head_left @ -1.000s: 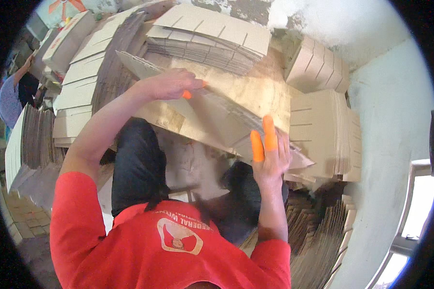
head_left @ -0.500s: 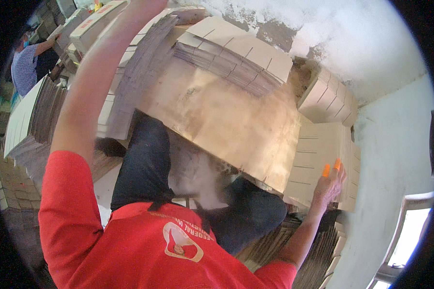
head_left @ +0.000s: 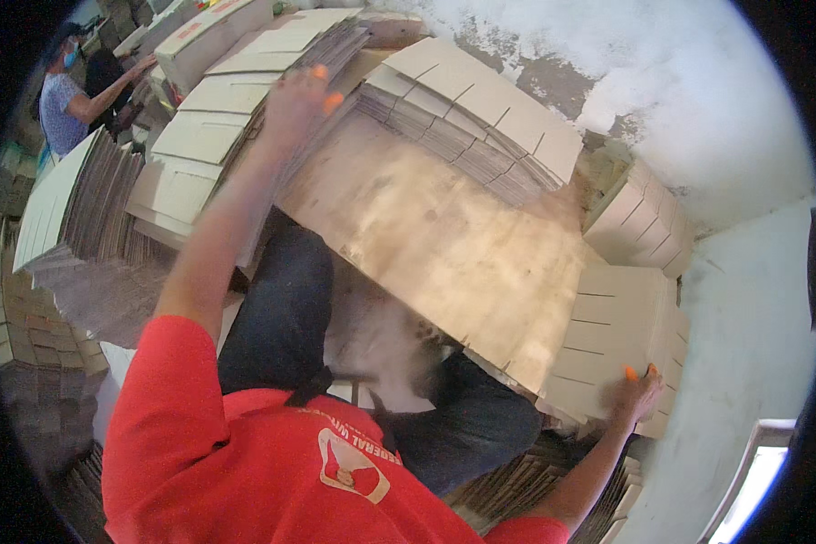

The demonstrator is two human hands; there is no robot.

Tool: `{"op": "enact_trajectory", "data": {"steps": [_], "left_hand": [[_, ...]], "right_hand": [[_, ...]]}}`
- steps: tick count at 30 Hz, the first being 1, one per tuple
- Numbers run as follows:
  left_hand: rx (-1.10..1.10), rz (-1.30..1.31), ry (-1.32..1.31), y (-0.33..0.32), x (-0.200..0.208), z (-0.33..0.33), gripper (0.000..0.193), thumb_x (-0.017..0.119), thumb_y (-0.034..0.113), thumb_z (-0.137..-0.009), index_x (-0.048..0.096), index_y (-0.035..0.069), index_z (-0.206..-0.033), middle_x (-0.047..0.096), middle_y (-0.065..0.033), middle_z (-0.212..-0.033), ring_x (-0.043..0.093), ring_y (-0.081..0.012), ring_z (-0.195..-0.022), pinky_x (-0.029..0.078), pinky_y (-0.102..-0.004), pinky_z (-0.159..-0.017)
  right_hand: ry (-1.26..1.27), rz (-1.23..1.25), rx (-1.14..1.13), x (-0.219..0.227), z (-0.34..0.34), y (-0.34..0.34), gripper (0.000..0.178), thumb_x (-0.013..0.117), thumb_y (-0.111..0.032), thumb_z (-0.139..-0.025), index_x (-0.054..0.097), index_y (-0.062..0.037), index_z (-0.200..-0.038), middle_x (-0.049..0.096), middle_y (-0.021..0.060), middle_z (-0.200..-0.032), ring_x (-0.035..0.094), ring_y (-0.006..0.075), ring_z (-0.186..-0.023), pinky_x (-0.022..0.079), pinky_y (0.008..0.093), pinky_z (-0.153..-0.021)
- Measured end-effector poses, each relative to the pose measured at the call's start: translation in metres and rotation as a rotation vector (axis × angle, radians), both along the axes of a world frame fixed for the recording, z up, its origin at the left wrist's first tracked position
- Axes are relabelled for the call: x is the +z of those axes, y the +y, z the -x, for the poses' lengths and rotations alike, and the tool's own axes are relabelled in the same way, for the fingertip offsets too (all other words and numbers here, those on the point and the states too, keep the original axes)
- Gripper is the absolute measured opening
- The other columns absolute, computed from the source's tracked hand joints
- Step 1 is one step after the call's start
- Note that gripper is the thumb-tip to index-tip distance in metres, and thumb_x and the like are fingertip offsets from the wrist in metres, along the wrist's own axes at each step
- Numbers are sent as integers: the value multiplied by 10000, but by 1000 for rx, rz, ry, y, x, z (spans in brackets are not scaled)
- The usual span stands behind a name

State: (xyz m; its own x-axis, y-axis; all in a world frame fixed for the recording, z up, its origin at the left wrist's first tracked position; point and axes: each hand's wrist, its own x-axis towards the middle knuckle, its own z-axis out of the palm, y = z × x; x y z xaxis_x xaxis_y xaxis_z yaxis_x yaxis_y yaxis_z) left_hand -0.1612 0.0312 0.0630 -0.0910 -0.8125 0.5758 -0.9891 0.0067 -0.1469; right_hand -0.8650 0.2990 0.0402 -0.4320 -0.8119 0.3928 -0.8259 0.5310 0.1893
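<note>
My left hand (head_left: pixel 292 107) reaches over the inner edge of a long row of stacked slotted cardboard sheets (head_left: pixel 210 129) on the left. Its orange-capped fingertips are apart, and I see no sheet held in them. My right hand (head_left: pixel 642 397) is at the right-hand stack of slotted cardboard sheets (head_left: pixel 612 313). Two orange-capped fingertips bend, slightly apart, over the stack's near right part; the other fingers are partly hidden. That stack lies flat, its slots showing as dark lines. Between my hands is a bare wooden board (head_left: pixel 426 240) in front of my knees.
Another row of slotted cardboard (head_left: pixel 485 104) lines the board's far side, with a smaller stack (head_left: pixel 639 218) at the far right corner by the wall. More cardboard (head_left: pixel 72 195) stands at left. A person (head_left: pixel 68 109) works beside a long box (head_left: pixel 208 41) at upper left.
My left hand has come down from the top edge to the left cardboard row. My right hand's fingers, stretched out before, are now more bent. The whole view has shifted slightly.
</note>
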Motion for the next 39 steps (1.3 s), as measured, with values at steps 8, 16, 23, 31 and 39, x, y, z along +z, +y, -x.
{"op": "enact_trajectory", "data": {"steps": [8,16,23,31,39], "left_hand": [[-539,-407,438,155,-114,95,447,705,224,-813,599,36,-1205,650,-151,-1091,606,-320,-963,473,-408,-845],[-671,-400,495,162,-150,91,238,672,188,-829,666,76,-1040,675,-170,-941,636,-368,-814,520,-454,-723],[-483,-517,548,164,-147,97,325,717,97,-789,660,48,-1105,674,-174,-962,649,-344,-864,527,-422,-734],[-555,-744,1213,139,-117,143,544,751,235,-810,574,78,-1300,672,-125,-1104,639,-233,-1001,496,-363,-887],[-709,-605,2469,64,-91,188,331,625,79,-881,600,3,-1201,650,-90,-1125,619,-186,-1030,489,-350,-924]], "right_hand": [[-128,116,-90,20,14,-2,250,714,-275,-782,631,-43,-823,644,157,-856,609,348,-717,479,459,-639],[-65,75,-191,5,-4,-14,237,656,-320,-855,665,-86,-897,675,144,-902,643,357,-836,504,452,-705],[-219,332,-134,44,-35,-19,149,646,-196,-855,652,-53,-895,675,148,-838,624,306,-749,483,382,-677],[-750,896,175,58,-44,-45,166,657,-127,-851,696,7,-942,658,38,-776,533,114,-679,439,285,-588],[-1156,549,497,7,-242,-135,127,569,5,-886,692,-19,-904,656,33,-809,563,70,-702,457,212,-646]]}}
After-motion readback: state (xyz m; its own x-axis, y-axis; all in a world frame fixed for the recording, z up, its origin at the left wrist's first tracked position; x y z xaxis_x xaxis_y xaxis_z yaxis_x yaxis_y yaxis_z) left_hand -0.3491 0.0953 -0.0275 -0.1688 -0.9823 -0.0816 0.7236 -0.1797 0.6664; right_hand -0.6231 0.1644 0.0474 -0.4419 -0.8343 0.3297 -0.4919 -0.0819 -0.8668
